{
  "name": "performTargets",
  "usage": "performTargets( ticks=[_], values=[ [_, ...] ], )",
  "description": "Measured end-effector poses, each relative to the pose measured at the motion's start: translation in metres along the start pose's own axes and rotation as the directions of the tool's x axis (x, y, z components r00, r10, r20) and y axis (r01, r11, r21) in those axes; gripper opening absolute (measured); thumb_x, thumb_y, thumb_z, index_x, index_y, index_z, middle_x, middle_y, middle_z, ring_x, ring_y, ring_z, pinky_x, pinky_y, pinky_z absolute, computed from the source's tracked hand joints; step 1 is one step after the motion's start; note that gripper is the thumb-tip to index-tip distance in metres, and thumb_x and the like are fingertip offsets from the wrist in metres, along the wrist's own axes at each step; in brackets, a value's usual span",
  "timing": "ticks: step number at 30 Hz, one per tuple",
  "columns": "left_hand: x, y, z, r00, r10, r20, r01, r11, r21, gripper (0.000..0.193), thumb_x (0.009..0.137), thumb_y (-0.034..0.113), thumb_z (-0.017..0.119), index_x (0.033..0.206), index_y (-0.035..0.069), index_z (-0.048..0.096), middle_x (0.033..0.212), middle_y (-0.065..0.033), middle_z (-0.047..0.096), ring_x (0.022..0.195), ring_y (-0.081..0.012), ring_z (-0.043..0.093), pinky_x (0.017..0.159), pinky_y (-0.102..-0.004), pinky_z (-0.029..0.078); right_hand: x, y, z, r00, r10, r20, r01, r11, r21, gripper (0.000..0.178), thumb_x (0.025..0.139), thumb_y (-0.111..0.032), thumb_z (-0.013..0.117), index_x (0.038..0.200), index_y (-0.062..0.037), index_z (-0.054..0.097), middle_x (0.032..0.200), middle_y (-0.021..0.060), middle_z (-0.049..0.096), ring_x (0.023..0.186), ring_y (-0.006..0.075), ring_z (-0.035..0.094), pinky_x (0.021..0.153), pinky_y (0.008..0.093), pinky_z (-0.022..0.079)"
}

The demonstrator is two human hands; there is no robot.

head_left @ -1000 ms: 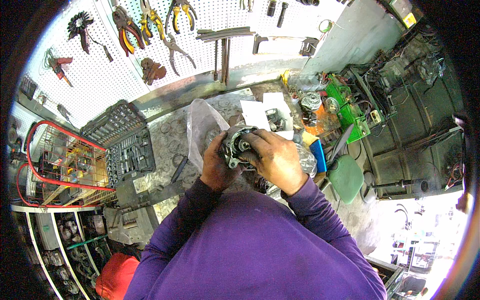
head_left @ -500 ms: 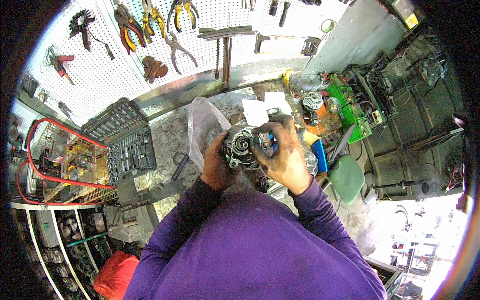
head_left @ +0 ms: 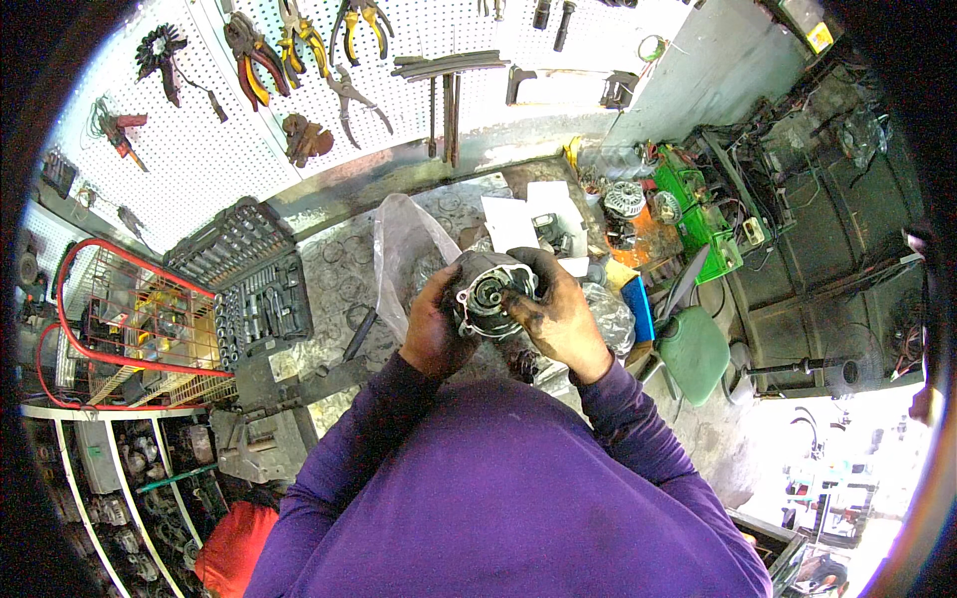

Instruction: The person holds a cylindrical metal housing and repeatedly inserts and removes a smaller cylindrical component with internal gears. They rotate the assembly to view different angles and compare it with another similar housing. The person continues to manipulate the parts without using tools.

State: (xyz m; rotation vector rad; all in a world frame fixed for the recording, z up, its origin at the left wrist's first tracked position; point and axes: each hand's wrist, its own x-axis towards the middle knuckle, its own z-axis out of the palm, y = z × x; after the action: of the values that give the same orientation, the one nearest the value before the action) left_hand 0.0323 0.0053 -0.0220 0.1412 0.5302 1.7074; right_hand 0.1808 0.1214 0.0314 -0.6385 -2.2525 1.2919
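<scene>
A round metal motor housing, dark and greasy with a pale scalloped rim, is held up over the bench in front of me. Its open face is tilted toward me, and rings with a small shaft end show at the centre. My left hand is closed round its left side. My right hand grips its right side, the fingers curled over the far edge and the thumb lying on the open face near the shaft end. Both hands are blackened with grease. Whatever the hidden fingertips touch behind the housing cannot be seen.
A clear plastic bag and a dark-handled tool lie on the bench. An open socket set and a red-rimmed wire basket stand left. White boxes, a blue box and green bins are right.
My right hand has gone from raised fingers at the open face to a grip round the right side. The housing has tilted, showing more of its outer body.
</scene>
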Motion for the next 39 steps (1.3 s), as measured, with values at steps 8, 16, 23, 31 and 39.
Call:
performTargets(
  ticks=[8,16,23,31,39],
  values=[
    [-0.009,0.011,0.01,0.96,0.224,0.167,-0.276,0.848,0.452,0.076,0.098,0.023,0.056,0.164,0.003,0.025,0.144,-0.0154,0.059,0.128,-0.024,0.061,0.108,-0.0379,0.051,-0.004,0.006,0.008,0.993,0.028,-0.118,-0.024,0.999,0.03,0.054,0.09,-0.017,0.075,0.134,0.0076,0.057,0.124,0.0216,0.068,0.119,0.0267,0.064,0.103,0.0381,0.05],
    [-0.027,0.013,0.04,0.936,0.334,0.11,-0.215,0.297,0.93,0.074,0.082,0.007,0.059,0.154,0.0,0.04,0.143,-0.0241,0.056,0.136,-0.0344,0.054,0.118,-0.0374,0.038,0.0,0.01,0.013,0.981,0.094,-0.167,-0.09,0.995,0.032,0.058,0.078,-0.004,0.083,0.131,0.0006,0.059,0.12,0.0226,0.069,0.114,0.0391,0.068,0.099,0.043,0.054],
    [-0.019,0.011,0.035,0.897,0.408,0.171,-0.273,0.207,0.939,0.068,0.086,0.005,0.058,0.151,-0.004,0.041,0.126,-0.0297,0.065,0.119,-0.0378,0.066,0.106,-0.0418,0.048,-0.003,0.015,0.012,0.985,0.082,-0.155,-0.073,0.995,0.06,0.06,0.077,-0.003,0.082,0.132,0.001,0.057,0.119,0.0237,0.069,0.114,0.0401,0.068,0.099,0.0438,0.053],
    [-0.019,0.012,0.033,0.852,0.454,0.261,-0.308,0.031,0.951,0.064,0.087,0.006,0.059,0.149,-0.004,0.045,0.125,-0.031,0.068,0.119,-0.0418,0.068,0.104,-0.0435,0.051,-0.006,0.013,0.015,0.98,0.059,-0.19,-0.053,0.998,0.038,0.061,0.076,-0.001,0.082,0.131,-0.0001,0.056,0.119,0.0248,0.068,0.114,0.0406,0.068,0.097,0.0442,0.054],
    [-0.017,0.009,0.033,0.847,0.489,0.206,-0.277,0.077,0.958,0.062,0.086,0.005,0.062,0.146,-0.005,0.05,0.126,-0.0301,0.068,0.122,-0.0397,0.068,0.105,-0.0422,0.051,-0.004,0.018,0.015,0.985,0.014,-0.174,-0.005,0.999,0.051,0.053,0.078,0.004,0.073,0.127,0.0023,0.056,0.113,0.0186,0.068,0.107,0.027,0.067,0.097,0.0383,0.053]
  ],
)
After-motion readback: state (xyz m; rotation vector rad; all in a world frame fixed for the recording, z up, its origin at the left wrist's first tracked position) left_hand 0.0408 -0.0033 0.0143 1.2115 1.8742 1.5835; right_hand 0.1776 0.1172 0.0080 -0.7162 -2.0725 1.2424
